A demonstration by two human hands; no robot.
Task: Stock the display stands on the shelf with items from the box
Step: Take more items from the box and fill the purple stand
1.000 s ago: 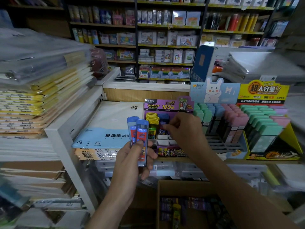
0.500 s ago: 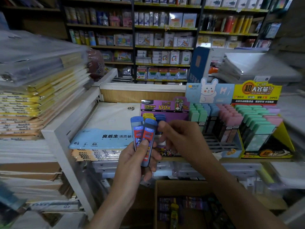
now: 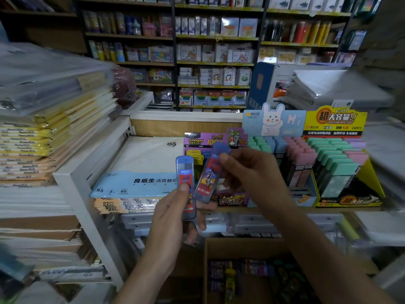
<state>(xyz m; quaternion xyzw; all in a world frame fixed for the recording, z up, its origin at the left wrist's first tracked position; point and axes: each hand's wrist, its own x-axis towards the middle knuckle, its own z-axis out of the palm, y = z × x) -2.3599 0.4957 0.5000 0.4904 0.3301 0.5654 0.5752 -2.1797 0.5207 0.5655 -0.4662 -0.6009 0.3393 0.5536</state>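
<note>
My left hand (image 3: 173, 218) grips a blue lead case (image 3: 185, 178) upright, thumb pressed on its label. My right hand (image 3: 252, 174) pinches a second blue lead case (image 3: 208, 178) near its top, tilted, just right of the first. Both cases are held in front of the purple Ultraman display stand (image 3: 210, 140) on the shelf, which holds yellow and blue cases in its back rows. An open cardboard box (image 3: 247, 244) with more packs sits below the shelf, between my forearms.
Two more display stands sit to the right: a blue rabbit one (image 3: 274, 121) with pastel cases and a yellow one (image 3: 335, 121). B5 paper packs (image 3: 135, 183) lie left of the stands. Stacked notebooks (image 3: 43, 139) fill the left shelf. Stocked shelves line the back.
My right hand left the stand's slots and took one of the two blue cases from my left hand, lifting it up and to the right. The left hand stayed roughly in place.
</note>
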